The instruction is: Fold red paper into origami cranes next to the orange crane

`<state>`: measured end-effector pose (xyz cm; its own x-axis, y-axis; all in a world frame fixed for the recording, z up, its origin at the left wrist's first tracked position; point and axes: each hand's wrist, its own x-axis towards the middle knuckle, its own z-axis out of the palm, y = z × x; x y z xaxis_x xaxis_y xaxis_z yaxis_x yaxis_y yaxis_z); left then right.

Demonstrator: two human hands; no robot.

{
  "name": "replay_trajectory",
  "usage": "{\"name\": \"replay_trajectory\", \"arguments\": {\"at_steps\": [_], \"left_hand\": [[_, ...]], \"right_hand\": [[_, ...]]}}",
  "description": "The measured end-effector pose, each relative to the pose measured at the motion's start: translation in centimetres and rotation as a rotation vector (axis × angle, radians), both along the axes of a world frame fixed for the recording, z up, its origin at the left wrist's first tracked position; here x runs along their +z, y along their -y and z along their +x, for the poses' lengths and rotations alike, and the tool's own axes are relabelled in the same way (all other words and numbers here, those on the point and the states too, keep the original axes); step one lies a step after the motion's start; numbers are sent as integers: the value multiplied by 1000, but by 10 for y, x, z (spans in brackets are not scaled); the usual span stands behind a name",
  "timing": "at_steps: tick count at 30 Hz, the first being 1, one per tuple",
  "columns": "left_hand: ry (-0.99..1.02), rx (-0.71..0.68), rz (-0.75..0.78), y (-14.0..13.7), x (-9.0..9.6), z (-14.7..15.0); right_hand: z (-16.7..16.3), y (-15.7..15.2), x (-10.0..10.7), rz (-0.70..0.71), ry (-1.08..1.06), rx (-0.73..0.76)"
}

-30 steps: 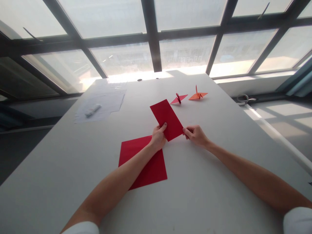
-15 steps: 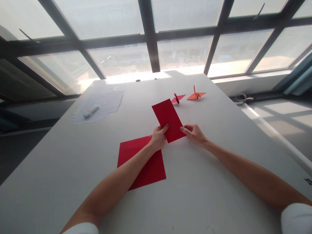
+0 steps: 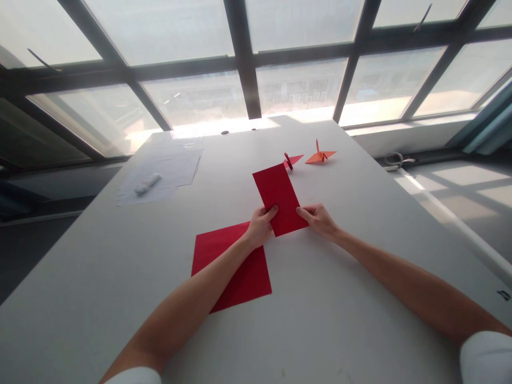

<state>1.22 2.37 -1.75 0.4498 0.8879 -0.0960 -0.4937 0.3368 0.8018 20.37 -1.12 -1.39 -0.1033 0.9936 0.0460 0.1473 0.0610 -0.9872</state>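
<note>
A red rectangular sheet of paper [image 3: 280,197] is held tilted above the table between both hands. My left hand [image 3: 261,226] pinches its lower left edge, thumb on the front face. At the lower right corner, my right hand [image 3: 319,220] grips it between thumb and fingers. Under my left forearm lies a larger red square sheet [image 3: 250,277], partly covered by the arm. Just behind the held paper sits a red origami crane [image 3: 292,161], its lower left part hidden by the paper. An orange origami crane [image 3: 320,156] stands to its right.
White paper sheets [image 3: 180,165] lie at the table's back left, with a white tube-like object [image 3: 148,184] on them. The white table [image 3: 340,320] reaches to the windows [image 3: 196,101]. A coiled cable [image 3: 394,159] rests beyond the right edge.
The held red paper has turned slightly and its top has shifted a little to the right. Both hands keep their hold. The whole view has drifted slightly.
</note>
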Motion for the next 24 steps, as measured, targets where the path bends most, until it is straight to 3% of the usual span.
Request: {"name": "replay_trajectory", "arguments": {"at_steps": [6, 11, 24], "left_hand": [[-31, -76, 6, 0, -2, 0], [-50, -117, -2, 0, 0, 0], [-128, -224, 34, 0, 2, -2]], "right_hand": [[2, -5, -1, 87, -23, -107], [2, -6, 0, 91, -62, -86], [9, -16, -1, 124, 0, -229]]}}
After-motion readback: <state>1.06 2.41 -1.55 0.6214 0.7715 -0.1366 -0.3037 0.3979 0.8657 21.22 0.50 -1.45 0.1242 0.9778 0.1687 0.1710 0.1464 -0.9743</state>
